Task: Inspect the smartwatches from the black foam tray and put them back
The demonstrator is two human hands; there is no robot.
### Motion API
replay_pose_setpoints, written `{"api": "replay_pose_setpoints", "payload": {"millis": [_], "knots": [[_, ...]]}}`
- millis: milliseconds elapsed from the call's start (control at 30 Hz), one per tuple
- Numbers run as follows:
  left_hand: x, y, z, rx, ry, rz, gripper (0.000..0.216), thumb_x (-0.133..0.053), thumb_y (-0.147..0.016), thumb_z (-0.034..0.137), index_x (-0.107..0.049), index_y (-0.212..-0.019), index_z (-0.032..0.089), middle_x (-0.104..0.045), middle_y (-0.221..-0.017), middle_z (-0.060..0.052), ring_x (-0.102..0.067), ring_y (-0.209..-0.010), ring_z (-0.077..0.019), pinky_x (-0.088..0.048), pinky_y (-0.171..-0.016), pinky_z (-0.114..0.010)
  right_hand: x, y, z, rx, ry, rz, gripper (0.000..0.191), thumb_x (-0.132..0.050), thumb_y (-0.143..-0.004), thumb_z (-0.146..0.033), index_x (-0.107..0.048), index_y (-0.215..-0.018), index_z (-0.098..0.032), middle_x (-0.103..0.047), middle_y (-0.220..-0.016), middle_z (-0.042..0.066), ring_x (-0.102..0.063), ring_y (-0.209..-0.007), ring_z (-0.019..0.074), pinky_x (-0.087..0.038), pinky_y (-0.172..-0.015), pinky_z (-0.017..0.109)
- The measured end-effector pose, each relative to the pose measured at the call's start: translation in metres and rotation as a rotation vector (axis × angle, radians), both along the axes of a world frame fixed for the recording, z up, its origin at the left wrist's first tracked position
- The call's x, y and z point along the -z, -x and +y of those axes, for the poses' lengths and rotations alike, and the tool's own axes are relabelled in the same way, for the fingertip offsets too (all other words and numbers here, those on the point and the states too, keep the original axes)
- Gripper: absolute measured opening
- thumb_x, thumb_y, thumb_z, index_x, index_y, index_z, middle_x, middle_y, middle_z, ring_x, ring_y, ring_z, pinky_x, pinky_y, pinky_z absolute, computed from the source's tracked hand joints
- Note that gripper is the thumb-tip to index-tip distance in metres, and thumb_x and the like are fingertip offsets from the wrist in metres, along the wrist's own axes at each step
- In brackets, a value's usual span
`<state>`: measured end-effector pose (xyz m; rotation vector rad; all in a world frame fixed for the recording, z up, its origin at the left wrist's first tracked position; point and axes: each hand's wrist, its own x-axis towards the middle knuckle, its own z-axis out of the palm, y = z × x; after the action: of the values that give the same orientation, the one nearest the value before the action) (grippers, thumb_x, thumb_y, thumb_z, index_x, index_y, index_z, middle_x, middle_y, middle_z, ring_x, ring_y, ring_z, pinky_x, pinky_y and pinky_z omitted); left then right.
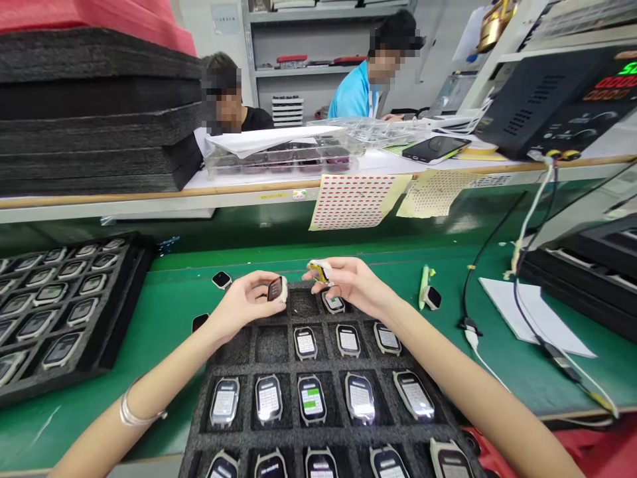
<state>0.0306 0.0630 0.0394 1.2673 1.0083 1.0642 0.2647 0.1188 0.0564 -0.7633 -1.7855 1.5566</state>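
Presently I see the left hand point(243, 297) pinching a white-framed, dark-screened watch point(276, 289), the right hand point(351, 280) gripping a yellow-and-white watch part point(318, 272), near the black foam tray's point(291, 437) far end.

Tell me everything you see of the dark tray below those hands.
The tray looks like dark grey foam, thick walls dividing it into rows of pockets. It rests on the green bench, its near end out of view. Many pockets hold pale-framed watches, several lit. The left hand and right hand are above its far end; contact is unclear.
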Motion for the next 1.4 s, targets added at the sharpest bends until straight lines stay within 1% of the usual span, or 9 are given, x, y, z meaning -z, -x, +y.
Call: {"api": "replay_pose_setpoints", "payload": {"millis": [67,200,300,433,600,700,900,1067,1400], "knots": [[-0.008,-0.004,-0.006,0.049,0.107,-0.171,0.043,-0.079,-0.06,0.01,-0.061,-0.098,0.017,-0.066,-0.099,-0.006,-0.061,-0.09,-0.0159,-0.046,-0.082,-0.026,-0.001,0.001,-0.01,0.013,0.225,0.237,0.036,-0.071,-0.074,-0.031,-0.065,-0.106,-0.014,-0.066,-0.103,0.011,-0.065,-0.071,0.015,-0.049,-0.053,0.022],[-0.011,-0.011,-0.015,0.128,0.305,-0.36,0.04,-0.07,-0.061,0.001,-0.058,-0.097,0.016,-0.068,-0.091,-0.008,-0.058,-0.075,-0.0116,-0.042,-0.066,-0.02,0.003,0.006,-0.029,0.086,0.341,0.342,0.04,-0.079,-0.065,-0.016,-0.066,-0.103,-0.016,-0.064,-0.096,0.007,-0.059,-0.064,0.0105,-0.044,-0.044,0.018],[-0.007,-0.015,-0.019,0.117,0.345,-0.439,0.04,-0.063,-0.062,-0.001,-0.058,-0.098,0.015,-0.068,-0.092,-0.008,-0.054,-0.069,-0.0091,-0.038,-0.059,-0.018,0.006,0.008,-0.037,0.116,0.33,0.315,0.047,-0.079,-0.065,-0.012,-0.06,-0.108,-0.017,-0.063,-0.095,0.007,-0.055,-0.06,0.0088,-0.043,-0.041,0.016],[-0.004,-0.018,-0.025,0.066,0.277,-0.416,0.055,-0.058,-0.06,-0.007,-0.056,-0.11,0.017,-0.064,-0.095,-0.005,-0.056,-0.079,-0.0115,-0.042,-0.068,-0.021,0.009,0.007,-0.042,0.109,0.319,0.235,0.051,-0.076,-0.069,-0.014,-0.052,-0.114,-0.019,-0.063,-0.099,0.009,-0.053,-0.052,0.0067,-0.042,-0.037,0.016],[-0.008,-0.021,-0.032,0.142,0.343,-0.496,0.06,-0.055,-0.065,-0.004,-0.05,-0.12,0.019,-0.061,-0.107,-0.009,-0.062,-0.095,-0.0253,-0.047,-0.083,-0.039,0.01,0.003,-0.044,0.113,0.306,0.255,0.052,-0.075,-0.069,-0.014,-0.052,-0.116,-0.018,-0.063,-0.097,0.008,-0.048,-0.047,0.0043,-0.036,-0.036,0.015],[-0.012,-0.021,-0.033,0.216,0.374,-0.569,0.051,-0.051,-0.072,0.001,-0.048,-0.121,0.013,-0.065,-0.102,-0.013,-0.063,-0.095,-0.0263,-0.045,-0.089,-0.045,0.007,-0.001,-0.043,0.092,0.32,0.299,0.051,-0.072,-0.072,-0.014,-0.052,-0.119,-0.017,-0.062,-0.102,0.011,-0.043,-0.047,0.0034,-0.031,-0.037,0.016],[-0.011,-0.024,-0.034,0.267,0.315,-0.464,0.032,-0.05,-0.088,0.014,-0.048,-0.12,0.011,-0.067,-0.097,-0.014,-0.065,-0.092,-0.0238,-0.048,-0.086,-0.042,0.004,-0.007,-0.044,0.068,0.347,0.349,0.049,-0.064,-0.076,-0.016,-0.052,-0.124,-0.016,-0.063,-0.1,0.012,-0.043,-0.048,0.006,-0.03,-0.042,0.02],[-0.007,-0.026,-0.036,0.264,0.206,-0.329,0.043,-0.069,-0.075,0.008,-0.051,-0.113,0.017,-0.066,-0.09,-0.008,-0.064,-0.086,-0.0195,-0.05,-0.078,-0.034,0.003,-0.005,-0.047,0.084,0.321,0.341,0.044,-0.062,-0.08,-0.019,-0.054,-0.123,-0.017,-0.065,-0.1,0.013,-0.043,-0.048,0.0069,-0.029,-0.042,0.021],[-0.009,-0.025,-0.038,0.295,0.294,-0.476,0.035,-0.056,-0.082,0.012,-0.052,-0.117,0.015,-0.067,-0.102,-0.013,-0.064,-0.096,-0.0255,-0.046,-0.09,-0.045,0.004,-0.005,-0.049,0.136,0.306,0.339,0.037,-0.06,-0.083,-0.021,-0.056,-0.121,-0.018,-0.066,-0.099,0.012,-0.044,-0.047,0.0076,-0.032,-0.041,0.022]]}}
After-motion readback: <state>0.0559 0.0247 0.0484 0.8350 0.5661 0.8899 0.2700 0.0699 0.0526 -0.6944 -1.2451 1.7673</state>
